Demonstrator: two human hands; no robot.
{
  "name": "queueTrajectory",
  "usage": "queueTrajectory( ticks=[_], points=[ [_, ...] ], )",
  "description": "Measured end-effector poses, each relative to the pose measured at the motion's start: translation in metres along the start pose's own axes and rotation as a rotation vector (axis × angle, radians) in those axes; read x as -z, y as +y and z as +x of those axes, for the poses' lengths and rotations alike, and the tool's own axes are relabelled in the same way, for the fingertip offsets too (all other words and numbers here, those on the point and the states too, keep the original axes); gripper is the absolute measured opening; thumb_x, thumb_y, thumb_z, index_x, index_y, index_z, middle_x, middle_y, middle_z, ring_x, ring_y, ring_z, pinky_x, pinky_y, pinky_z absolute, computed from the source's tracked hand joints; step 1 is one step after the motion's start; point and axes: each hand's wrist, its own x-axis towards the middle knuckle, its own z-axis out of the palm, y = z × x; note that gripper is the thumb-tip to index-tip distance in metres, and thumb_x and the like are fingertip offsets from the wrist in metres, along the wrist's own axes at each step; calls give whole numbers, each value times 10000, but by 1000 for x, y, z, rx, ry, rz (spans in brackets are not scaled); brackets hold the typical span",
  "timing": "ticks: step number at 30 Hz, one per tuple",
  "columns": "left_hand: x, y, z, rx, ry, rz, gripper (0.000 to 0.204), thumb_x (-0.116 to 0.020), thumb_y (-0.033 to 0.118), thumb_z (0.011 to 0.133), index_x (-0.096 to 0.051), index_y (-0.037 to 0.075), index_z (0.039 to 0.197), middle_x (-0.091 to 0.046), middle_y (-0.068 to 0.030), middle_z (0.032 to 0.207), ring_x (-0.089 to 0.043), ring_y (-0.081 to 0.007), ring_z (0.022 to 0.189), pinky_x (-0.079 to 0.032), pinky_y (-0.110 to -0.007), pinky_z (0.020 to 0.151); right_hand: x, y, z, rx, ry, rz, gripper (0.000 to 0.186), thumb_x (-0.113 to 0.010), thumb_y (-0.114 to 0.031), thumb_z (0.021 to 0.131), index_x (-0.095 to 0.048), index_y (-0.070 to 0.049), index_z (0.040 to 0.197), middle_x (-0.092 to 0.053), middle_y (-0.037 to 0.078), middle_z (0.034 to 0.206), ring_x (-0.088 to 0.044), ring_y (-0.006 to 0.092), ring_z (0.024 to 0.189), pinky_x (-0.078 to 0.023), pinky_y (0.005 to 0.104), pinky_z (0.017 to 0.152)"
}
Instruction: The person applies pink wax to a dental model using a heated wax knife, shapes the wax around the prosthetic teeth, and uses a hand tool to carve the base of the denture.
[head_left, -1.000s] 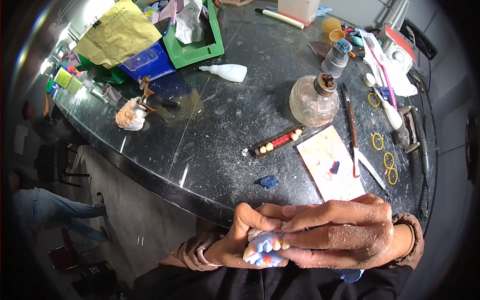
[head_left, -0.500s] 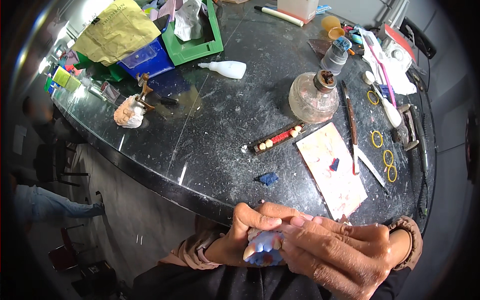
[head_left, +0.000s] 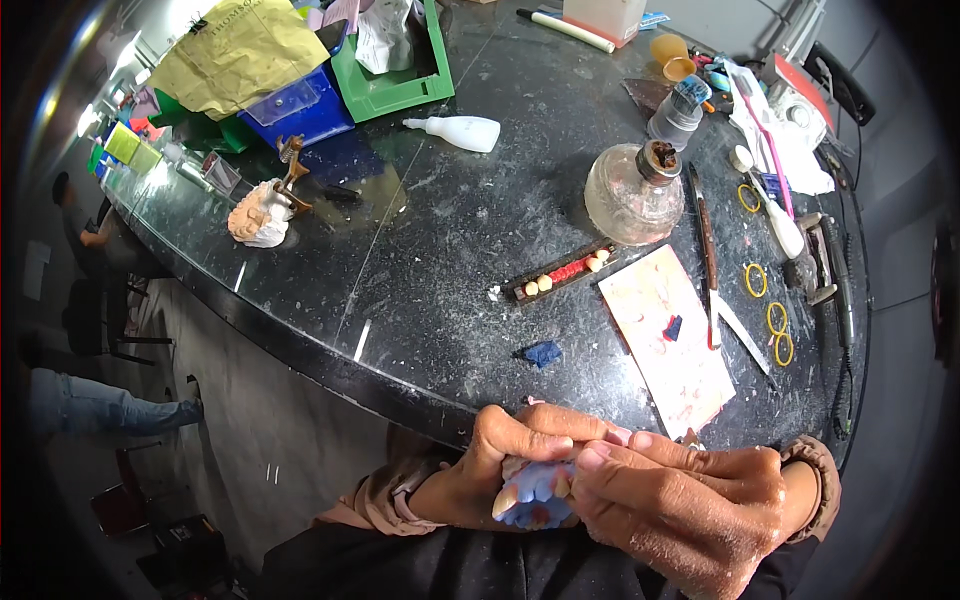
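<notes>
Low in the view, close to my body, both hands hold a dental model [head_left: 540,487] with blue wax on it and a few cream teeth showing. My left hand [head_left: 500,440] is closed round its left and far side, thumb on the upper edge. Folded over its right side is my right hand [head_left: 690,495], dusted with white powder, its fingertips meeting those of the left. These fingers hide much of the model. Beyond the hands lie a crumpled blue wax piece [head_left: 541,353] and a stained pinkish sheet [head_left: 660,370] bearing a small dark-blue scrap [head_left: 674,327].
A strip of artificial teeth [head_left: 565,273] lies near a glass spirit lamp [head_left: 628,205]. Right of them are a wax knife [head_left: 706,250] and yellow rings [head_left: 755,280]. A mounted plaster cast [head_left: 262,215], white squeeze bottle [head_left: 465,132] and green bin [head_left: 400,98] stand farther left.
The view has shifted slightly, so the table things sit a little differently. Both hands keep their hold on the dental model, with only a small shift of the right fingers.
</notes>
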Motion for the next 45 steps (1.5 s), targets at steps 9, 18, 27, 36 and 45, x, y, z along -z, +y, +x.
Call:
queueTrajectory(
  ticks=[9, 18, 27, 36, 45],
  points=[
    [5, 1, -16, 173, -9, -299, 467, -616, -37, 769, -273, 39, 1077, -402, -274, 1169, -507, -273, 1069, -484, -339, 833, 13, 11, 4, -82, -250, 1, 203, -734, -126, 660, -684, -35, 835, -669, 86, 829, -668, 150, 733, -550, 243, 693],
    [6, 0, -19, 107, -38, -175, 437, -569, -82, 778, -271, 8, 1085, -363, -262, 1202, -490, -232, 1083, -498, -292, 828, 10, 21, 8, -308, -291, 385, 279, -775, -176, 606, -706, -102, 865, -643, 56, 927, -654, 168, 822, -561, 234, 671],
    [-8, 3, -16, 167, 217, -520, 370, -614, 167, 819, -498, -112, 1031, -542, -237, 999, -574, -293, 979, -478, -425, 868, 11, 16, 11, -339, -334, 363, 218, -782, -120, 623, -699, -66, 818, -644, 63, 872, -660, 198, 822, -543, 260, 738],
    [-11, 0, -14, 67, 239, -525, 320, -554, 147, 857, -484, -120, 1019, -508, -247, 1075, -538, -310, 1048, -447, -449, 913, 7, 20, 13, -141, -351, 271, 193, -759, -100, 640, -702, -94, 824, -656, 35, 816, -665, 177, 818, -524, 240, 761],
    [-3, -19, -43, 286, 24, -989, 510, -383, 323, 928, -387, -99, 1214, -425, -276, 1244, -457, -320, 1155, -334, -424, 1000, 15, 8, 10, -234, -398, 226, 169, -685, -61, 677, -716, -108, 836, -666, 62, 874, -646, 207, 904, -517, 269, 792]
  ],
)
